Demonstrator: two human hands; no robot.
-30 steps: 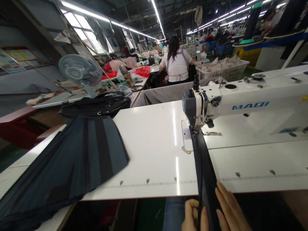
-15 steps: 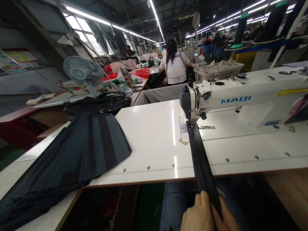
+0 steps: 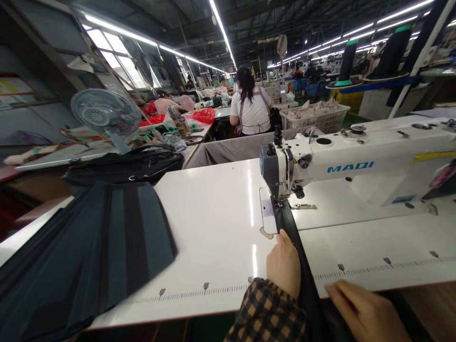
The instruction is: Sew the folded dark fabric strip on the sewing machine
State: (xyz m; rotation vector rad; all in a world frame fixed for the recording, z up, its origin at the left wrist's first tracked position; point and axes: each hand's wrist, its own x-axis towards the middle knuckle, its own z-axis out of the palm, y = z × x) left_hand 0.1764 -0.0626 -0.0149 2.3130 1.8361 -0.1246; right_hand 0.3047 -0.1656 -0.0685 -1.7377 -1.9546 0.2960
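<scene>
A long black strip of smooth, leather-like material (image 3: 307, 280) runs from under the presser foot of the white sewing machine (image 3: 351, 164) toward me and over the table's front edge. On its left side, close below the needle area, my left hand (image 3: 284, 263) grips the strip with curled fingers and the index finger toward the foot. My right hand (image 3: 366, 306), slightly blurred, is at the table edge just right of the strip. Its fingers are drawn together above dark material; what they hold, if anything, is hidden.
A fanned stack of dark fabric panels (image 3: 117, 237) lies on the left of the white table (image 3: 210, 213). Behind it are a black bag (image 3: 124, 166) and a fan (image 3: 105, 114). Ahead, a co-worker (image 3: 250, 107) sits near a basket of cloth (image 3: 320, 116). Thread cones (image 3: 347, 64) stand at right.
My left hand has moved up the strip from below the table edge to near the presser foot. The right hand has shifted right, apart from the left. The view has turned slightly right.
</scene>
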